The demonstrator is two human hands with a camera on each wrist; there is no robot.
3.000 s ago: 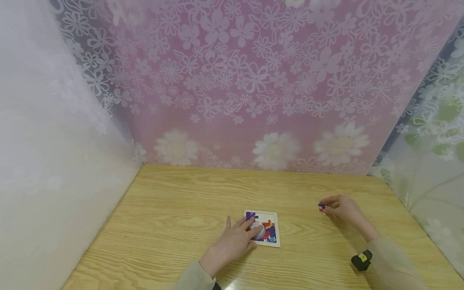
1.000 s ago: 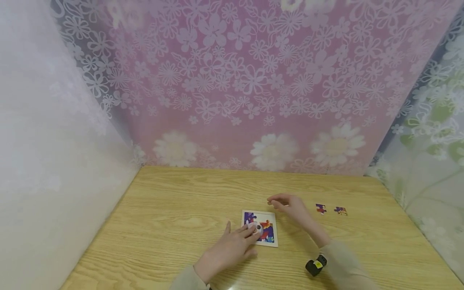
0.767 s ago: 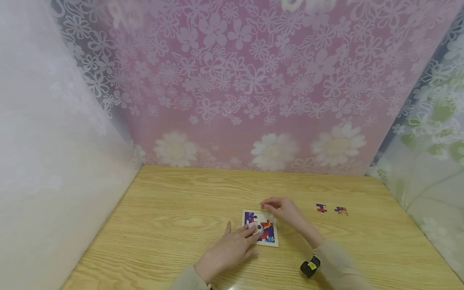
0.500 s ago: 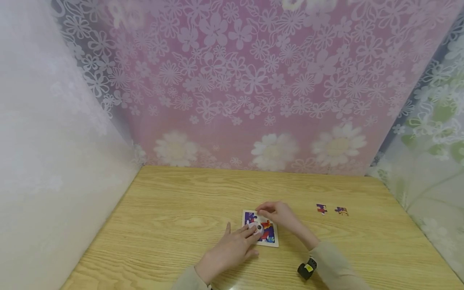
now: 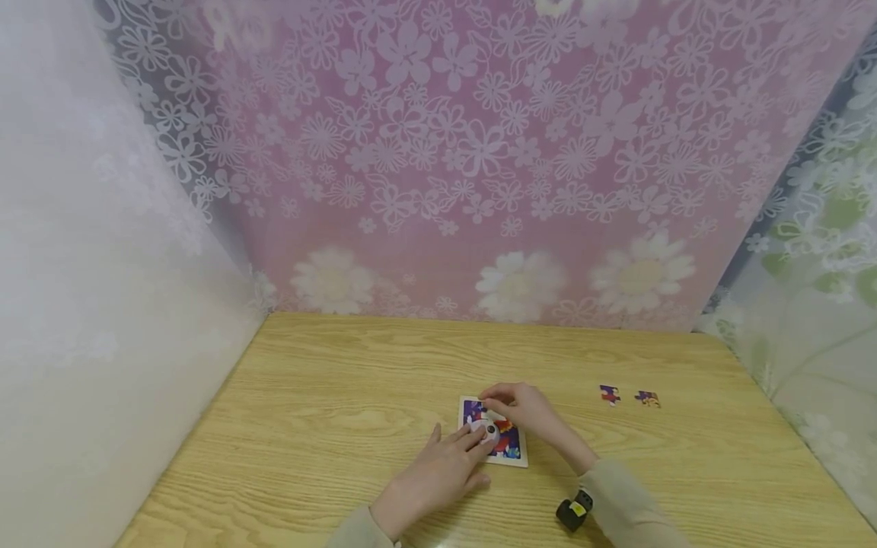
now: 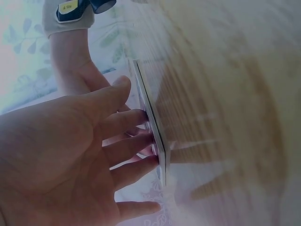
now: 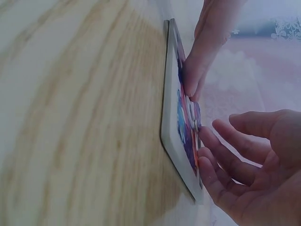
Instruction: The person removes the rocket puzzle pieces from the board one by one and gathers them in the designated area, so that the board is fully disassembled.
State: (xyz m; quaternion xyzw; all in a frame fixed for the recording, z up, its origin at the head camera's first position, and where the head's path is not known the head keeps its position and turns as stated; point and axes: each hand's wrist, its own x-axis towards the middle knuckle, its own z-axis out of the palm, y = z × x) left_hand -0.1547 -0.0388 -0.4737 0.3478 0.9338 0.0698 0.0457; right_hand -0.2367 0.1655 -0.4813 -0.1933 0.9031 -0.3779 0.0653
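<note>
A small square jigsaw puzzle (image 5: 514,458) in a pale frame lies on the table, with a purple, red and white picture. My left hand (image 5: 438,468) rests its fingertips on the lower left of the picture, fingers spread. In the left wrist view, several fingertips (image 6: 151,139) of it touch the puzzle's face and the thumb stands off. My right hand (image 5: 524,407) reaches over the upper part, fingertips at the upper left. In the right wrist view, bent right fingertips (image 7: 203,157) meet the puzzle, with the uppermost digit apart. No piece shows clearly between them.
Two loose puzzle pieces, one purple and red (image 5: 609,394) and one purple and orange (image 5: 647,399), lie right of the puzzle. A flowered pink backdrop (image 5: 438,190) closes off the table's back edge. A black wrist device (image 5: 572,511) hangs below the right sleeve.
My right hand let go of a puzzle piece on the table at the right. It then moved left to the puzzle's upper left. The left hand has stayed on the puzzle.
</note>
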